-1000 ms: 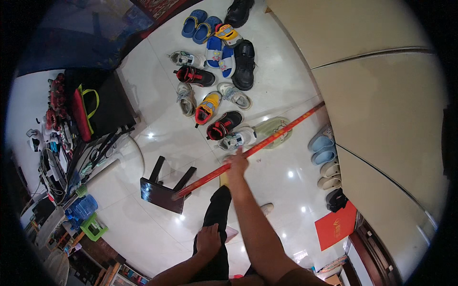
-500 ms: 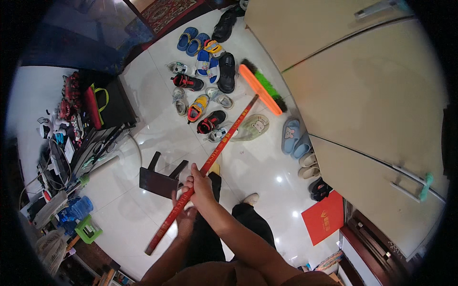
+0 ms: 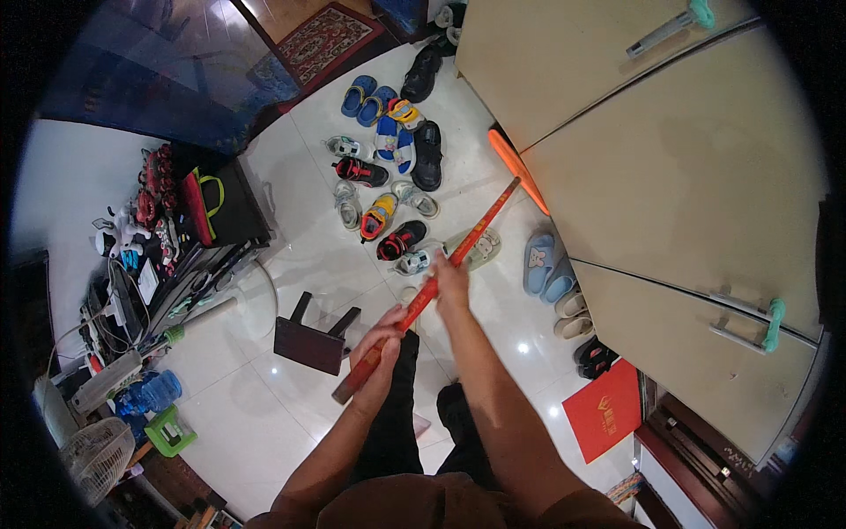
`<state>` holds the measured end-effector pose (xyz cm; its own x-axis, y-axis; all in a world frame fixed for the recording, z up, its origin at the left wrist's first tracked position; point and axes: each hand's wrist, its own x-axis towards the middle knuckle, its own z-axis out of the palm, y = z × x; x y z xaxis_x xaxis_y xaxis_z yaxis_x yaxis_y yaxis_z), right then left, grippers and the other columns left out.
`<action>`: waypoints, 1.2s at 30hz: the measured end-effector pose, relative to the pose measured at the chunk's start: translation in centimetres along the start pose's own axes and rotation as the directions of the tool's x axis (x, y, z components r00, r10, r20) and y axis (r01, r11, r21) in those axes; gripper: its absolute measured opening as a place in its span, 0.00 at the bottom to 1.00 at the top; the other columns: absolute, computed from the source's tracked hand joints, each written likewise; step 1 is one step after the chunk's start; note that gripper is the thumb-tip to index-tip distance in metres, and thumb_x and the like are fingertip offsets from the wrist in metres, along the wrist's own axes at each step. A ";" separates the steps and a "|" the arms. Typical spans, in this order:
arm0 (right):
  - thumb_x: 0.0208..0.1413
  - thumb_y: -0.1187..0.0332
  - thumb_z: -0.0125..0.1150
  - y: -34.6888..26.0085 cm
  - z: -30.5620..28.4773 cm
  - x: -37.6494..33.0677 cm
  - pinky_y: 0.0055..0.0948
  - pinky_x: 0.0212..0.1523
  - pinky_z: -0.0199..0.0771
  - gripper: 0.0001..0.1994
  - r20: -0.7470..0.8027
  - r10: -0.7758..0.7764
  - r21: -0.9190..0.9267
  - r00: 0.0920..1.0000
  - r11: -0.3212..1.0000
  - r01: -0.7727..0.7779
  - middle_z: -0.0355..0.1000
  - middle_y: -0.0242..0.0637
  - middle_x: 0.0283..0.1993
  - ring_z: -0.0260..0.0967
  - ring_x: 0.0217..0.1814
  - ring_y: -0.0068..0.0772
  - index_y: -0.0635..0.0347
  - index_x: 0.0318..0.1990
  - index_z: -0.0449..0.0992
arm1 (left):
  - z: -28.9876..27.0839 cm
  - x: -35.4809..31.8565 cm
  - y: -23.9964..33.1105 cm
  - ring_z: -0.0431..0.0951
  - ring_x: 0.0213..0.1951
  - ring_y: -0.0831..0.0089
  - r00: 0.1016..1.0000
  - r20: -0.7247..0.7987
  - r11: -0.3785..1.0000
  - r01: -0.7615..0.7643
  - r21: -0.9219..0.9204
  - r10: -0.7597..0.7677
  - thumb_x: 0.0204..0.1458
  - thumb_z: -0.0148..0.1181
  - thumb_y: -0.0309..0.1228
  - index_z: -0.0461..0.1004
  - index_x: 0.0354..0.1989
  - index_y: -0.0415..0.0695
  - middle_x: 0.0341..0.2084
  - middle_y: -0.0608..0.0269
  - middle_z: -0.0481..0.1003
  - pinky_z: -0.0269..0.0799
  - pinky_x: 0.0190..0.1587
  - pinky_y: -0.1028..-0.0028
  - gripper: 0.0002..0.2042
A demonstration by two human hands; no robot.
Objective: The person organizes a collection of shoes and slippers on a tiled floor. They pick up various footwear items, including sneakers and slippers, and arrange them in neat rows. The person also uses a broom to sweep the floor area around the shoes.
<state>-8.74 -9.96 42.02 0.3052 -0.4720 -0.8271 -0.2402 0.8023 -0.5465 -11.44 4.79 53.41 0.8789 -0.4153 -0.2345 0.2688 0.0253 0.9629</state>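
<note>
Both of my hands are on a broom with a long red handle (image 3: 480,227) and an orange head (image 3: 516,170). The handle slants from near my body up toward the right. Close to its lower end, my left hand (image 3: 377,351) is wrapped round it. Farther up, my right hand (image 3: 450,284) is closed on the handle, slightly blurred. The broom head lies against the lower edge of the beige cabinet (image 3: 652,167), and its bristles are hidden. Beneath the handle, a pale green slipper (image 3: 483,253) rests partly covered on the tiles.
Several shoes surround a red and black sneaker (image 3: 402,240) ahead of me. Blue slippers (image 3: 539,264) and a red flat board (image 3: 604,411) lie along the cabinet side. At left stand a small dark stool (image 3: 308,344), a green plastic stool (image 3: 167,430) and a fan (image 3: 99,454).
The broom head has moved right to the cabinet, and its green bristles have gone out of sight. My right hand is farther up and forward; my left hand now grips near the handle's end.
</note>
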 end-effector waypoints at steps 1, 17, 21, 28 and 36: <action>0.50 0.64 0.57 -0.6 0.2 1.9 0.29 0.15 0.67 0.11 -0.094 -0.156 -0.147 0.983 0.979 0.141 0.63 0.33 0.21 0.62 0.16 0.26 0.59 0.31 0.61 | 0.3 1.4 0.4 0.64 0.54 0.59 0.999 0.012 0.999 -0.036 -0.009 0.036 0.53 0.52 0.31 0.69 0.31 0.40 0.46 0.52 0.69 0.54 0.58 0.64 0.06; 0.50 0.66 0.51 0.3 10.7 -7.1 0.31 0.17 0.66 0.07 0.076 0.301 -0.091 0.951 0.952 -0.294 0.61 0.31 0.21 0.62 0.18 0.27 0.52 0.35 0.61 | -8.1 3.1 17.1 0.70 0.47 0.60 0.996 0.075 0.981 -0.051 0.186 0.038 0.50 0.54 0.27 0.70 0.23 0.38 0.27 0.55 0.74 0.64 0.50 0.61 0.07; 0.50 0.70 0.50 -2.5 9.2 -9.9 0.27 0.18 0.67 0.05 0.138 0.217 -0.010 0.966 0.976 -0.218 0.61 0.32 0.21 0.61 0.18 0.25 0.57 0.32 0.61 | -6.5 2.9 20.2 0.72 0.45 0.58 0.977 0.202 0.939 -0.127 0.320 0.064 0.48 0.57 0.26 0.70 0.23 0.39 0.26 0.54 0.75 0.65 0.50 0.62 0.06; 0.48 0.71 0.52 -5.0 8.3 -5.1 0.28 0.17 0.64 0.03 0.038 0.048 -0.092 0.998 0.995 -0.044 0.61 0.32 0.19 0.59 0.18 0.28 0.58 0.29 0.65 | -3.8 4.4 16.7 0.68 0.51 0.58 0.979 0.180 0.976 -0.131 0.176 0.099 0.47 0.53 0.18 0.70 0.27 0.37 0.36 0.53 0.74 0.60 0.54 0.61 0.02; 0.50 0.69 0.50 -7.9 8.4 9.3 0.32 0.16 0.64 0.05 -0.055 0.057 -0.218 0.997 0.974 -0.068 0.62 0.33 0.18 0.60 0.17 0.29 0.60 0.29 0.64 | 0.9 12.1 10.0 0.69 0.49 0.65 0.997 -0.038 0.995 -0.073 -0.062 0.071 0.52 0.51 0.22 0.69 0.28 0.38 0.35 0.58 0.74 0.61 0.53 0.70 0.03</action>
<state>3.77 -17.64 39.78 0.2396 -0.4447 -0.8630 -0.4552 0.7337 -0.5045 1.55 -0.77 60.28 0.9101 -0.3775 -0.1708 0.2278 0.1116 0.9673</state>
